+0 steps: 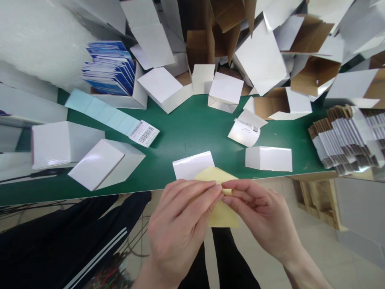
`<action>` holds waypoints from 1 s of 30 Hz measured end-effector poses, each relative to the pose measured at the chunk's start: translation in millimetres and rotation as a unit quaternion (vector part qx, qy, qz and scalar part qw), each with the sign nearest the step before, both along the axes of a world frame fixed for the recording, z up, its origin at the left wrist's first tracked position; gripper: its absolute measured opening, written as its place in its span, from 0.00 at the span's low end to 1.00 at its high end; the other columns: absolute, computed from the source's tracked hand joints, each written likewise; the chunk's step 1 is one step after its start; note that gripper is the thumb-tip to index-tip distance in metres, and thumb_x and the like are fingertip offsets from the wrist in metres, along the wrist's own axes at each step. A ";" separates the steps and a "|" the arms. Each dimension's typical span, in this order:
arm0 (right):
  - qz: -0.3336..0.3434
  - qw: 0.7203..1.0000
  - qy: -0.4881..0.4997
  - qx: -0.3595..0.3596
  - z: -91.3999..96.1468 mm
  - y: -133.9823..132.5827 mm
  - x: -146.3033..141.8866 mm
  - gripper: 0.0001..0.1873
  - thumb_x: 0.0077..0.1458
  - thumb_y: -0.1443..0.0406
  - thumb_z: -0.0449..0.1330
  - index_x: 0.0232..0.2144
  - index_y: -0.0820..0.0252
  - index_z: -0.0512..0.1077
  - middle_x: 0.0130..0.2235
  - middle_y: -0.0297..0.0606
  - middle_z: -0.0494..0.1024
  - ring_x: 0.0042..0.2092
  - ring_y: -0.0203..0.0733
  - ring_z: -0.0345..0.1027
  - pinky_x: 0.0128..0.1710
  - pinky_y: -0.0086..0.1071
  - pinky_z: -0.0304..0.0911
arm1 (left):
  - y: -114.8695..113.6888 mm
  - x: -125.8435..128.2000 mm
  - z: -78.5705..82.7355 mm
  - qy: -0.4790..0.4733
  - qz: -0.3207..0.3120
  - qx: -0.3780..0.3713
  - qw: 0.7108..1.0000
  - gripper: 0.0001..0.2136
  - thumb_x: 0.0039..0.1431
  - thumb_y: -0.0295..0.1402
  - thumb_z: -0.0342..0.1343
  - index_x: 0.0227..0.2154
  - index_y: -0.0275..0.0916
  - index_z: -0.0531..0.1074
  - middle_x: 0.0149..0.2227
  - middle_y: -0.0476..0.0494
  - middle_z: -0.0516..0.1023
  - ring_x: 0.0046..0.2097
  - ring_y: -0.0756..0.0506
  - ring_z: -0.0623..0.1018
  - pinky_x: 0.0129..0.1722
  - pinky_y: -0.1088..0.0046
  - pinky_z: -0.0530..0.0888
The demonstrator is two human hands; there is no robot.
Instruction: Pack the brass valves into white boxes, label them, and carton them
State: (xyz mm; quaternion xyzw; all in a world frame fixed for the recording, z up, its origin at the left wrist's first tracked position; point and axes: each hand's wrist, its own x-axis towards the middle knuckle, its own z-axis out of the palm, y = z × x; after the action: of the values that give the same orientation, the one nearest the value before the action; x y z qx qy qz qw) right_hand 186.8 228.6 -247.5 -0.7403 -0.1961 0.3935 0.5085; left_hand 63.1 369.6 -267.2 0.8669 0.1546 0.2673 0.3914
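Note:
A yellow paper sheet (223,216) hangs in front of the table's near edge, with a small fold or roll at its middle. My left hand (184,224) is closed on it from the left, fingers bent over the paper. From the right, my right hand (260,212) pinches the folded part between thumb and fingers. The two sets of fingertips meet there. Just beyond my hands a white box (193,165) lies at the table edge, partly covered by the yellow paper and my left hand.
On the green table (192,128) lie a strip of barcode labels (144,133), a curled label roll (245,132) and a closed white box (275,158). Blue booklets (108,70) fill a box at left. Flattened cartons (339,140) lie right. Another person's leg (99,237) is at left.

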 end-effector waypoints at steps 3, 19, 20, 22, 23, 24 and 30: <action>-0.005 1.000 0.020 -0.007 0.6 0.8 -3.4 0.10 0.62 0.62 0.66 0.46 0.48 0.78 0.42 0.32 0.87 0.44 0.40 0.83 0.41 0.23 0.77 | -1.7 -2.9 -1.1 -0.008 0.011 0.007 1.000 0.19 0.54 0.15 0.67 0.47 0.40 0.81 0.47 0.46 0.84 0.49 0.44 0.81 0.50 0.59 0.78; -0.094 0.974 0.020 0.207 -63.7 91.0 88.2 0.21 0.63 0.51 0.64 0.56 0.42 0.72 0.60 0.33 0.76 0.62 0.47 0.71 0.57 0.46 0.73 | 1.2 -34.4 -10.3 0.038 0.249 -0.159 0.955 0.04 0.63 0.28 0.63 0.39 0.44 0.78 0.43 0.48 0.77 0.45 0.47 0.78 0.48 0.66 0.75; -0.090 0.977 0.028 0.194 -75.4 96.4 90.4 0.22 0.62 0.51 0.64 0.56 0.43 0.71 0.60 0.33 0.77 0.61 0.46 0.72 0.56 0.46 0.74 | 3.3 -36.1 -14.6 0.058 0.239 -0.162 0.956 0.04 0.64 0.30 0.62 0.40 0.44 0.77 0.44 0.48 0.77 0.47 0.47 0.77 0.50 0.65 0.74; -0.091 0.983 0.027 0.159 -88.9 95.1 82.5 0.25 0.62 0.52 0.65 0.59 0.44 0.69 0.56 0.35 0.79 0.58 0.46 0.75 0.55 0.46 0.74 | 7.6 -39.8 -23.9 0.089 0.196 -0.171 0.962 0.04 0.65 0.31 0.61 0.42 0.44 0.77 0.48 0.46 0.76 0.50 0.45 0.77 0.53 0.63 0.74; -0.100 0.985 0.006 0.139 -89.7 88.8 72.8 0.26 0.62 0.53 0.66 0.60 0.44 0.68 0.53 0.36 0.81 0.56 0.46 0.76 0.55 0.46 0.74 | 9.5 -41.6 -28.3 0.098 0.169 -0.175 0.965 0.06 0.65 0.30 0.61 0.43 0.44 0.76 0.50 0.45 0.75 0.53 0.44 0.76 0.56 0.62 0.73; -0.108 0.987 -0.028 0.117 -86.9 79.6 60.2 0.26 0.63 0.55 0.65 0.61 0.45 0.68 0.50 0.37 0.82 0.54 0.46 0.77 0.55 0.46 0.74 | 11.0 -43.3 -32.0 0.101 0.144 -0.177 0.968 0.07 0.65 0.29 0.61 0.44 0.44 0.76 0.52 0.44 0.75 0.55 0.43 0.75 0.58 0.60 0.72; 0.055 0.989 -0.129 0.044 -52.5 16.6 -20.4 0.13 0.62 0.64 0.66 0.50 0.50 0.76 0.44 0.36 0.80 0.41 0.42 0.76 0.44 0.39 0.72 | 15.2 -46.4 -37.5 0.107 0.029 -0.154 0.982 0.11 0.61 0.23 0.61 0.44 0.42 0.72 0.57 0.41 0.70 0.64 0.40 0.68 0.66 0.54 0.65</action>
State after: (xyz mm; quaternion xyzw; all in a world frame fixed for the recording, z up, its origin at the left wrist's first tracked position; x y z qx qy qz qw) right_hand 166.4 245.2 -300.0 -0.7499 -0.3174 0.3129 0.4889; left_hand 16.7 384.8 -304.6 0.8149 0.2596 0.1572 0.4938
